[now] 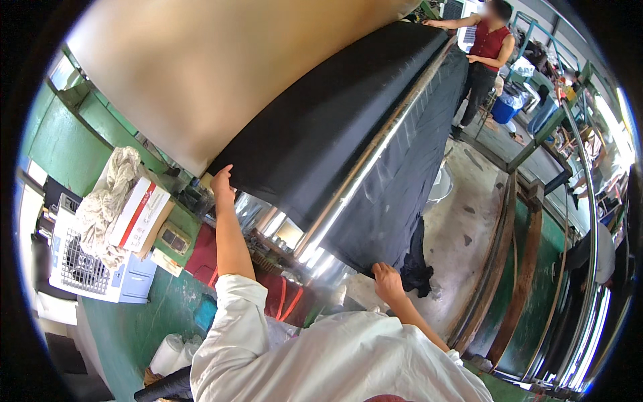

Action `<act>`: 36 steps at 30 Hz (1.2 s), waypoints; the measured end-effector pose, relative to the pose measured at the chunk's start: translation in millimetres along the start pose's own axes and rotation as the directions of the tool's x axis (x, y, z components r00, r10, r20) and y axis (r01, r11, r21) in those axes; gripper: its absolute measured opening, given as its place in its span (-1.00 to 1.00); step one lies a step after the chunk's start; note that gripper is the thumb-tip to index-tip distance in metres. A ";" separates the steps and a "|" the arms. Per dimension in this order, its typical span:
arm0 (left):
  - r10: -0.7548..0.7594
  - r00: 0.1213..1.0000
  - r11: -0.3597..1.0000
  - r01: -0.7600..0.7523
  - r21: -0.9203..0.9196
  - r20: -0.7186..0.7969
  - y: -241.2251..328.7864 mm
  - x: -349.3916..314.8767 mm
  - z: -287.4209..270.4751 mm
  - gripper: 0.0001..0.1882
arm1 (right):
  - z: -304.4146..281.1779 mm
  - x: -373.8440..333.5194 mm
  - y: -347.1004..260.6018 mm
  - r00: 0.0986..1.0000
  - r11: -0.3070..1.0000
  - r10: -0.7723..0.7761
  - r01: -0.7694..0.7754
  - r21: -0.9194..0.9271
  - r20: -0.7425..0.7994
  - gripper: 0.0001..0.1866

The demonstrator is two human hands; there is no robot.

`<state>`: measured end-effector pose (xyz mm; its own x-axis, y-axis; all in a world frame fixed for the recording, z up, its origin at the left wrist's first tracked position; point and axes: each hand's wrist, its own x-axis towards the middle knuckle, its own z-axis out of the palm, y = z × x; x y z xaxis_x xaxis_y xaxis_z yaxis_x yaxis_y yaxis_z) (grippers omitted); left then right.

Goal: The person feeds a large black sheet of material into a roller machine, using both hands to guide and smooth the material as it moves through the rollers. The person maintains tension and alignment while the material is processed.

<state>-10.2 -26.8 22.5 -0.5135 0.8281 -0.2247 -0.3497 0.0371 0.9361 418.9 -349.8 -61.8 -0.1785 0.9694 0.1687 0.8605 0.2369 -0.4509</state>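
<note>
A wide sheet of black fabric (315, 127) runs from the large smooth drum (201, 60) over a shiny metal roller (382, 144) and hangs down on its right side. My left hand (223, 184) is at the fabric's near left corner, beside the drum, with its fingers closed on the edge. Lower and to the right, my right hand (388, 281) pinches the near edge of the hanging part. Between my hands the roller's bright near end shows. At the far end, another person (492, 43) in a red sleeveless top has both hands at the fabric.
On the left, a white and red cardboard box (139, 213) and a crumpled pale cloth (110, 201) lie near a blue-grey crate (134, 281). A white bucket (442, 184) stands right of the fabric. Metal rails (519, 281) run along the right; a blue bin (507, 104) stands farther back.
</note>
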 end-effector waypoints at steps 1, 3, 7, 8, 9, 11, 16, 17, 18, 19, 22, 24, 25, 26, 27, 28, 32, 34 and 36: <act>-0.010 0.991 0.999 0.016 0.042 -0.135 7.6 -8.6 5.8 -0.80 | 2.0 4.6 0.2 1.000 1.000 0.000 0.000 -0.012 -0.017 -0.89; -0.021 0.918 0.989 0.076 0.124 -0.397 16.4 -24.4 16.7 -0.78 | 8.4 11.1 2.5 0.999 0.999 0.009 -0.011 -0.033 -0.040 -0.82; 0.093 0.843 0.976 0.029 0.218 -0.529 26.1 -37.9 19.3 -0.80 | 11.8 30.0 -3.7 1.000 0.998 0.010 -0.009 -0.056 0.024 -0.92; 0.085 0.850 0.979 0.025 0.200 -0.520 24.5 -32.7 14.7 -0.82 | 13.5 34.5 -6.1 0.999 0.998 0.002 0.000 -0.062 0.035 -0.92; 0.075 0.857 0.983 0.022 0.182 -0.509 20.2 -24.1 9.2 -0.83 | 15.3 38.6 -8.7 0.999 0.998 -0.005 0.008 -0.069 0.046 -0.92; 0.024 0.906 0.995 0.021 0.102 -0.423 12.0 -13.9 5.4 -0.84 | 25.2 46.9 -11.7 0.999 0.996 -0.028 0.030 -0.085 0.029 -0.91; -0.055 0.998 0.968 0.053 0.247 0.001 -0.7 2.6 -3.9 -0.78 | 45.6 66.9 -19.9 0.998 0.996 -0.051 0.052 -0.075 0.022 -0.89; 0.003 1.000 0.989 -0.002 0.151 -0.007 0.4 8.1 -9.4 -0.73 | 48.9 73.3 -23.2 0.998 0.996 -0.062 0.063 -0.064 0.016 -0.88; -0.026 0.984 0.992 0.048 0.118 -0.179 2.8 13.0 -16.5 -0.72 | 52.4 80.0 -27.2 0.997 0.996 -0.074 0.074 -0.053 0.008 -0.88; -0.088 0.945 0.990 0.119 0.080 -0.316 5.5 -4.4 2.8 -0.69 | 54.8 80.9 -22.6 0.999 0.996 -0.052 0.052 -0.066 0.000 -0.87; 0.037 0.858 0.969 0.094 0.228 -0.512 19.1 -30.7 12.9 -0.63 | 62.5 93.4 -28.7 0.997 0.998 -0.065 0.064 -0.022 -0.034 -0.89; 0.117 0.871 0.944 0.052 0.325 -0.478 13.9 -28.9 11.9 -0.74 | 72.5 100.7 -31.5 0.998 0.998 -0.055 0.055 -0.027 -0.010 -0.89; 0.009 0.928 0.974 0.077 0.214 -0.373 10.7 -19.6 5.9 -0.78 | 77.2 105.3 -36.5 0.998 0.998 -0.062 0.062 -0.021 0.000 -0.88; -0.079 0.963 0.989 0.109 0.104 -0.258 7.4 -0.7 -9.6 -0.81 | 79.4 110.7 -44.7 0.995 0.995 -0.099 0.099 0.003 -0.027 -0.81; -0.166 0.979 0.986 0.167 0.002 -0.118 2.7 9.4 -16.2 -0.82 | 79.3 115.2 -46.2 0.993 0.994 -0.106 0.107 0.027 -0.042 -0.82; -0.191 0.969 0.981 0.182 0.066 0.157 -4.1 -8.8 -0.3 -0.76 | 78.5 114.5 -38.1 0.995 0.996 -0.086 0.087 0.034 -0.052 -0.82; -0.092 0.995 0.993 0.095 0.077 -0.038 7.4 -21.8 -3.5 -0.67 | 25.5 127.2 -43.1 0.984 0.956 -0.105 0.139 0.257 -0.143 -0.75; -0.102 0.980 0.994 0.107 0.024 -0.169 9.9 -23.6 -0.9 -0.67 | -13.7 136.4 -51.5 0.906 0.880 -0.076 0.257 0.399 -0.416 -0.73; -0.095 0.977 0.995 0.098 0.003 -0.192 13.3 -30.2 3.7 -0.70 | -32.1 160.1 -52.5 0.826 0.898 -0.071 0.296 0.324 -0.559 -0.79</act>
<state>3.5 -49.2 42.7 -0.6186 0.6982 -0.3605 -0.3959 0.1193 0.9105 360.4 -209.1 17.0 0.0580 0.7479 0.6613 0.5656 0.5212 -0.6391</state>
